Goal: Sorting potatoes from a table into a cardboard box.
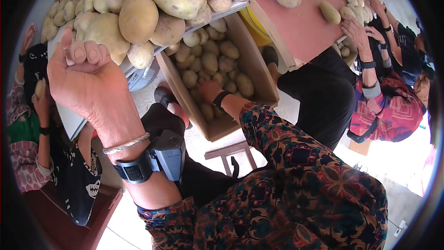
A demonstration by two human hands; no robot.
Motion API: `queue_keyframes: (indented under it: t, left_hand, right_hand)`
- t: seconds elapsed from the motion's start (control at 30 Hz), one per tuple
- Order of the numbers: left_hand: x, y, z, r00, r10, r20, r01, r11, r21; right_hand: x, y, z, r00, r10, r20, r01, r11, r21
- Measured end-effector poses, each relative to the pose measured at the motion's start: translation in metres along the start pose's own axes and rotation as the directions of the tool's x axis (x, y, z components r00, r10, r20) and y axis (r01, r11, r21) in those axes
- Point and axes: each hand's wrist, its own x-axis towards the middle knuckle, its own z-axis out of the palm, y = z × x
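My left hand [85,71] is raised in front of the potato heap [111,28], with its fingers curled in toward the palm. I see nothing held in it. Lower down, my right hand [210,90] reaches into a cardboard box [208,129] and rests among the potatoes [209,63] there. Its fingertips are partly hidden between them, so whether it grips one is unclear. The heap above is made of larger, yellowish-brown potatoes lying on a pale tabletop, close to the fingers of my left hand.
A reddish tabletop [296,23] with more potatoes extends to the right, where other people's hands [356,32] work. A yellow container [254,25] stands behind the box. A person at left holds a potato [40,88]. A small wooden stool [231,153] stands below the box.
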Motion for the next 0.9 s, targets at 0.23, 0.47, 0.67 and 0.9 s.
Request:
queue_keyframes:
  t: [0.23, 0.47, 0.67, 0.9]
  left_hand:
    - [0.003, 0.010, -0.006, 0.999, 0.001, -0.043, 0.000, 1.000, 0.015]
    - [0.002, 0.011, -0.007, 0.995, 0.009, -0.098, -0.008, 1.000, 0.016]
    - [0.006, 0.004, 0.005, 0.992, 0.019, -0.124, -0.018, 1.000, 0.008]
    - [0.004, 0.004, 0.001, 0.997, -0.028, -0.077, 0.027, 0.999, -0.019]
  right_hand:
    - [-0.007, 0.005, -0.081, 0.850, 0.041, 0.525, -0.120, 0.986, 0.117]
    - [-0.004, 0.023, -0.120, 0.969, 0.080, 0.234, -0.129, 0.970, 0.204]
    - [0.056, 0.038, -0.135, 0.929, -0.002, -0.370, 0.157, 0.908, 0.389]
    - [0.098, -0.001, -0.164, 0.679, -0.508, -0.530, 0.639, 0.765, 0.087]
